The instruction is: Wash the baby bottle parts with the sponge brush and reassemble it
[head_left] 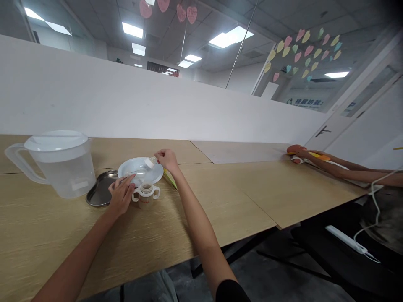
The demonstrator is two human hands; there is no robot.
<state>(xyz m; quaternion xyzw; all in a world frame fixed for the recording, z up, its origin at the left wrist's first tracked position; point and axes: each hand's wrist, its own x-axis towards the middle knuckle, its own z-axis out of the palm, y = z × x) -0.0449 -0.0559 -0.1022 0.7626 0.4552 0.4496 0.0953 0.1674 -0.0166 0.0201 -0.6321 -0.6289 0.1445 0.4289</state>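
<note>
My right hand [167,160] is closed in a pinch on a small bottle part, white at one end and clear at the other [151,162], above the white bowl [122,164]. My left hand [122,193] lies at the bowl's near-left edge with its fingers stretched out. Its fingertips are by a clear plastic piece [139,173] in the bowl; whether they touch it I cannot tell. Just right of the left hand, a baby bottle [146,201] with two white handles stands upright, its threaded mouth uncovered.
A lidded clear plastic pitcher [67,170] stands at the left, beside a metal kidney tray [100,193]. Something thin and yellow-green [170,178] lies right of the bowl. Far right, another person's hands [304,154] are at a doll-like object [296,148]. A white wall [151,111] runs behind the table.
</note>
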